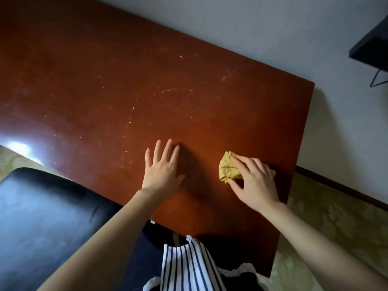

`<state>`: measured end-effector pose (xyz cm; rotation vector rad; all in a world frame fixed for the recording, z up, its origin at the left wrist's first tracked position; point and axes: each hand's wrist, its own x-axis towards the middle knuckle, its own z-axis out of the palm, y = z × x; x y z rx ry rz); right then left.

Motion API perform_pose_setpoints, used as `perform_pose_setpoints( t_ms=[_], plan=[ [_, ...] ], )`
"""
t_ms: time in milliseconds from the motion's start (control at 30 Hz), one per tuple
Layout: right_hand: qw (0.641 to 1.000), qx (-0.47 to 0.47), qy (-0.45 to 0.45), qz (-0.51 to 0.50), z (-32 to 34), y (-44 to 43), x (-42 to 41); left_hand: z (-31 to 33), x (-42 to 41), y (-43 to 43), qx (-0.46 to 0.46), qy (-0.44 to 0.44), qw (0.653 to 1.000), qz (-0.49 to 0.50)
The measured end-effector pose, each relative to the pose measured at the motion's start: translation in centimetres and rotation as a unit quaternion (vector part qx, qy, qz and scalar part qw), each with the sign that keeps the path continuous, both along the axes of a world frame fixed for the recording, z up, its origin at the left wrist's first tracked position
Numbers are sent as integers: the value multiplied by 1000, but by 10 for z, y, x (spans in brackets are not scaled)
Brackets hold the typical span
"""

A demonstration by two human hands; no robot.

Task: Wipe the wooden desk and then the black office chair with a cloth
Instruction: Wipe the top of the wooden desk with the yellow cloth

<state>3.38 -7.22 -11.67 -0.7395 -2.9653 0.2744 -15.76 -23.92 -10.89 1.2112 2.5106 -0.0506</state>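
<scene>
The right hand [255, 181] pinches a bunched yellow cloth [227, 169] on the desk [105, 80]; the left hand [162, 166] lies flat, empty. So small a wad risks missing patches.

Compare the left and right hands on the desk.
The left hand lies flat, fingers straight, holding nothing; the right hand curls its fingers on a yellow cloth. The left hand is nearer the black chair, the right hand nearer the end of the desk. Both rest on it.

wooden desk [105, 80] | crumpled yellow cloth [227, 170] near right edge | left hand [162, 171] flat
</scene>
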Motion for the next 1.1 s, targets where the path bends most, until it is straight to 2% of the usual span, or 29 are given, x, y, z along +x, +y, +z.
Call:
perform_pose_setpoints(
  t_ms=[167,433,700,767,867,1100],
  plan=[
    [997,35,72,-25,-20,6,-3,-7,-15,25,-7,-8,999,-31],
    [975,-21,113,-192,-19,61,-99,-8,-40,53,-29,1,994,-108],
    [940,-55,61,-330,-18,113,-196,-3,-42,58,-49,-5,994,-102],
    [950,-62,47,-302,-17,106,-212,-1,-46,60,-54,-1,992,-110],
    [977,-53,51,-201,-20,83,-212,3,-51,64,-58,-1,991,-122],
    [996,-31,81,-13,-22,42,-140,6,-49,69,-77,-6,991,-110]
  ],
)
